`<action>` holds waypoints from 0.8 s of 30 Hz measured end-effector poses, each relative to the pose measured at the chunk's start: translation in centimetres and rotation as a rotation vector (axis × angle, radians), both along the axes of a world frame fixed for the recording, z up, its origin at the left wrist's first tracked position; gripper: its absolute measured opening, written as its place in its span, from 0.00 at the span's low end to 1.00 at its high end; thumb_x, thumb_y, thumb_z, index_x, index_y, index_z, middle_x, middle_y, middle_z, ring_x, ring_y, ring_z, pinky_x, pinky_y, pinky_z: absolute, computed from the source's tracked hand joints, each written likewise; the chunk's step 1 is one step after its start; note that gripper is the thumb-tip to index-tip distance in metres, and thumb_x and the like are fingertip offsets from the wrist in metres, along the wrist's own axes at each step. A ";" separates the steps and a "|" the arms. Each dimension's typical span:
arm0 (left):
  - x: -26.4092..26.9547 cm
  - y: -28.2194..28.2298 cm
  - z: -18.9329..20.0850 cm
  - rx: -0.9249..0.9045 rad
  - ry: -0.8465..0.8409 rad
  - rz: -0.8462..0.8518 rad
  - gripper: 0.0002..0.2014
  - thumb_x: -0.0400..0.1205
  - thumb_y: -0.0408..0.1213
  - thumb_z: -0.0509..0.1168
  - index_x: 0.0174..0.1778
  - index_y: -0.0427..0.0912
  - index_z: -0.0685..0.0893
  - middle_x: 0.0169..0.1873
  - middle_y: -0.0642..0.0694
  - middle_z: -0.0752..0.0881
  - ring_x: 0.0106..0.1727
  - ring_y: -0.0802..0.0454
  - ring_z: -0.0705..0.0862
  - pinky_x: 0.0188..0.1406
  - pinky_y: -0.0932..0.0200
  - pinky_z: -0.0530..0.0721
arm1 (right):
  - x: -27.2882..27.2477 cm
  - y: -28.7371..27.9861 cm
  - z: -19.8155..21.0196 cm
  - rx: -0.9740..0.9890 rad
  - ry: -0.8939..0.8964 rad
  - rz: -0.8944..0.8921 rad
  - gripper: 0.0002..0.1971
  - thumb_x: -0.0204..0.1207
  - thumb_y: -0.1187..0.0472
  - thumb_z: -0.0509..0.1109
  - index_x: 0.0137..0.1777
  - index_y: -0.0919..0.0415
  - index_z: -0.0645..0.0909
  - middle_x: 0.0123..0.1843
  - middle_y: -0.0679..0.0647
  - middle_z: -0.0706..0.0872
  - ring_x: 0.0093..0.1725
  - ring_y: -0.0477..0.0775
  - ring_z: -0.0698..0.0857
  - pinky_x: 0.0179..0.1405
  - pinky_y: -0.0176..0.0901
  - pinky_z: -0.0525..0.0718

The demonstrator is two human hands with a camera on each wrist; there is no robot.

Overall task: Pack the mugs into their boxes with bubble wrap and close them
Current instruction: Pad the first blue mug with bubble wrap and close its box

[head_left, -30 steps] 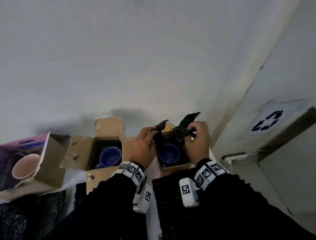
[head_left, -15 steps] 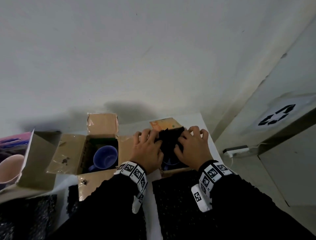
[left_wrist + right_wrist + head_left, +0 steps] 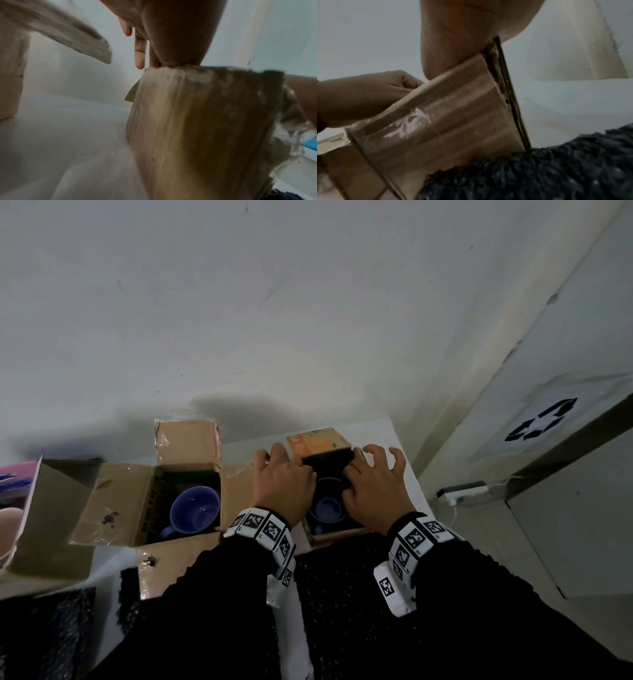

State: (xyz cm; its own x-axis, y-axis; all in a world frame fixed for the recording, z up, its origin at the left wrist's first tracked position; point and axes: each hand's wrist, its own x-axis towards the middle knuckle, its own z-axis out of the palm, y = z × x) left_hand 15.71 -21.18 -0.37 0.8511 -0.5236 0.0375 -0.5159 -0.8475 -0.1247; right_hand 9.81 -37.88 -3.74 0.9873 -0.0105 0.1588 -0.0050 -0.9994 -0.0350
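Two bare hands are set on the small open brown cardboard box (image 3: 337, 534) at the right of the white table (image 3: 397, 436). The left hand (image 3: 282, 486) is laid over the box's left rim, fingers bent downward; whether anything is gripped cannot be told. The right hand (image 3: 373, 491) is spread loosely over the right rim, thumb side at the black bubble wrap (image 3: 327, 467). A blue ceramic mug (image 3: 327, 505) is seen upright inside. A second blue mug (image 3: 195, 510) is held in the larger open cardboard box (image 3: 116, 501) just left.
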 end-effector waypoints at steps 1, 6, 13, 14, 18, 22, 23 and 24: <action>-0.1 0.3 -0.3 -0.031 -0.007 -0.019 0.20 0.82 0.51 0.51 0.39 0.51 0.88 0.38 0.57 0.88 0.57 0.47 0.73 0.56 0.44 0.61 | 0.0 0.0 -0.1 -0.001 0.005 0.009 0.17 0.66 0.50 0.55 0.41 0.55 0.84 0.56 0.52 0.86 0.68 0.62 0.76 0.71 0.67 0.56; -0.4 1.0 -1.1 0.022 0.095 -0.043 0.20 0.78 0.52 0.53 0.41 0.50 0.90 0.54 0.53 0.84 0.69 0.42 0.70 0.66 0.36 0.57 | 0.2 0.3 -0.5 -0.024 0.014 0.037 0.20 0.65 0.49 0.55 0.48 0.55 0.84 0.60 0.53 0.82 0.69 0.63 0.74 0.73 0.69 0.53; 0.1 0.2 -1.2 0.068 0.191 -0.071 0.25 0.79 0.51 0.53 0.74 0.57 0.70 0.70 0.53 0.78 0.79 0.39 0.58 0.72 0.29 0.35 | 0.7 -0.1 -0.8 -0.064 0.111 0.054 0.21 0.71 0.49 0.51 0.57 0.50 0.82 0.65 0.50 0.84 0.78 0.63 0.66 0.76 0.73 0.37; 0.0 0.3 -1.1 0.059 0.181 -0.057 0.24 0.79 0.53 0.53 0.71 0.55 0.74 0.68 0.52 0.81 0.78 0.40 0.62 0.73 0.29 0.37 | 0.6 -0.2 -0.8 -0.070 0.109 0.052 0.20 0.71 0.49 0.53 0.56 0.50 0.82 0.65 0.50 0.84 0.78 0.63 0.67 0.76 0.73 0.38; -1.3 1.4 -0.9 -0.132 -0.029 -0.069 0.16 0.79 0.54 0.55 0.40 0.50 0.85 0.44 0.54 0.88 0.62 0.45 0.77 0.68 0.36 0.59 | -0.3 -0.4 -0.5 -0.067 -0.019 0.017 0.14 0.67 0.49 0.68 0.51 0.51 0.81 0.63 0.53 0.82 0.72 0.64 0.73 0.74 0.72 0.48; -2.4 2.1 -1.3 -0.130 -0.013 -0.088 0.24 0.82 0.59 0.51 0.37 0.49 0.87 0.44 0.55 0.87 0.63 0.44 0.76 0.63 0.38 0.66 | -0.4 0.1 -0.1 -0.084 -0.040 -0.045 0.12 0.64 0.48 0.74 0.43 0.53 0.85 0.65 0.53 0.80 0.72 0.65 0.70 0.73 0.70 0.46; -2.3 2.0 -1.1 -0.107 0.005 -0.077 0.26 0.82 0.60 0.49 0.38 0.49 0.87 0.44 0.55 0.87 0.65 0.44 0.75 0.64 0.38 0.65 | -0.2 0.2 0.0 -0.080 -0.030 -0.068 0.12 0.62 0.47 0.75 0.42 0.53 0.85 0.65 0.53 0.78 0.73 0.65 0.68 0.73 0.70 0.45; -2.3 1.8 -1.0 -0.078 0.023 -0.067 0.27 0.82 0.60 0.46 0.39 0.50 0.87 0.46 0.56 0.87 0.66 0.44 0.74 0.66 0.37 0.62 | -0.2 0.4 0.2 -0.077 -0.016 -0.090 0.13 0.61 0.47 0.76 0.41 0.53 0.85 0.66 0.52 0.77 0.73 0.64 0.66 0.73 0.69 0.44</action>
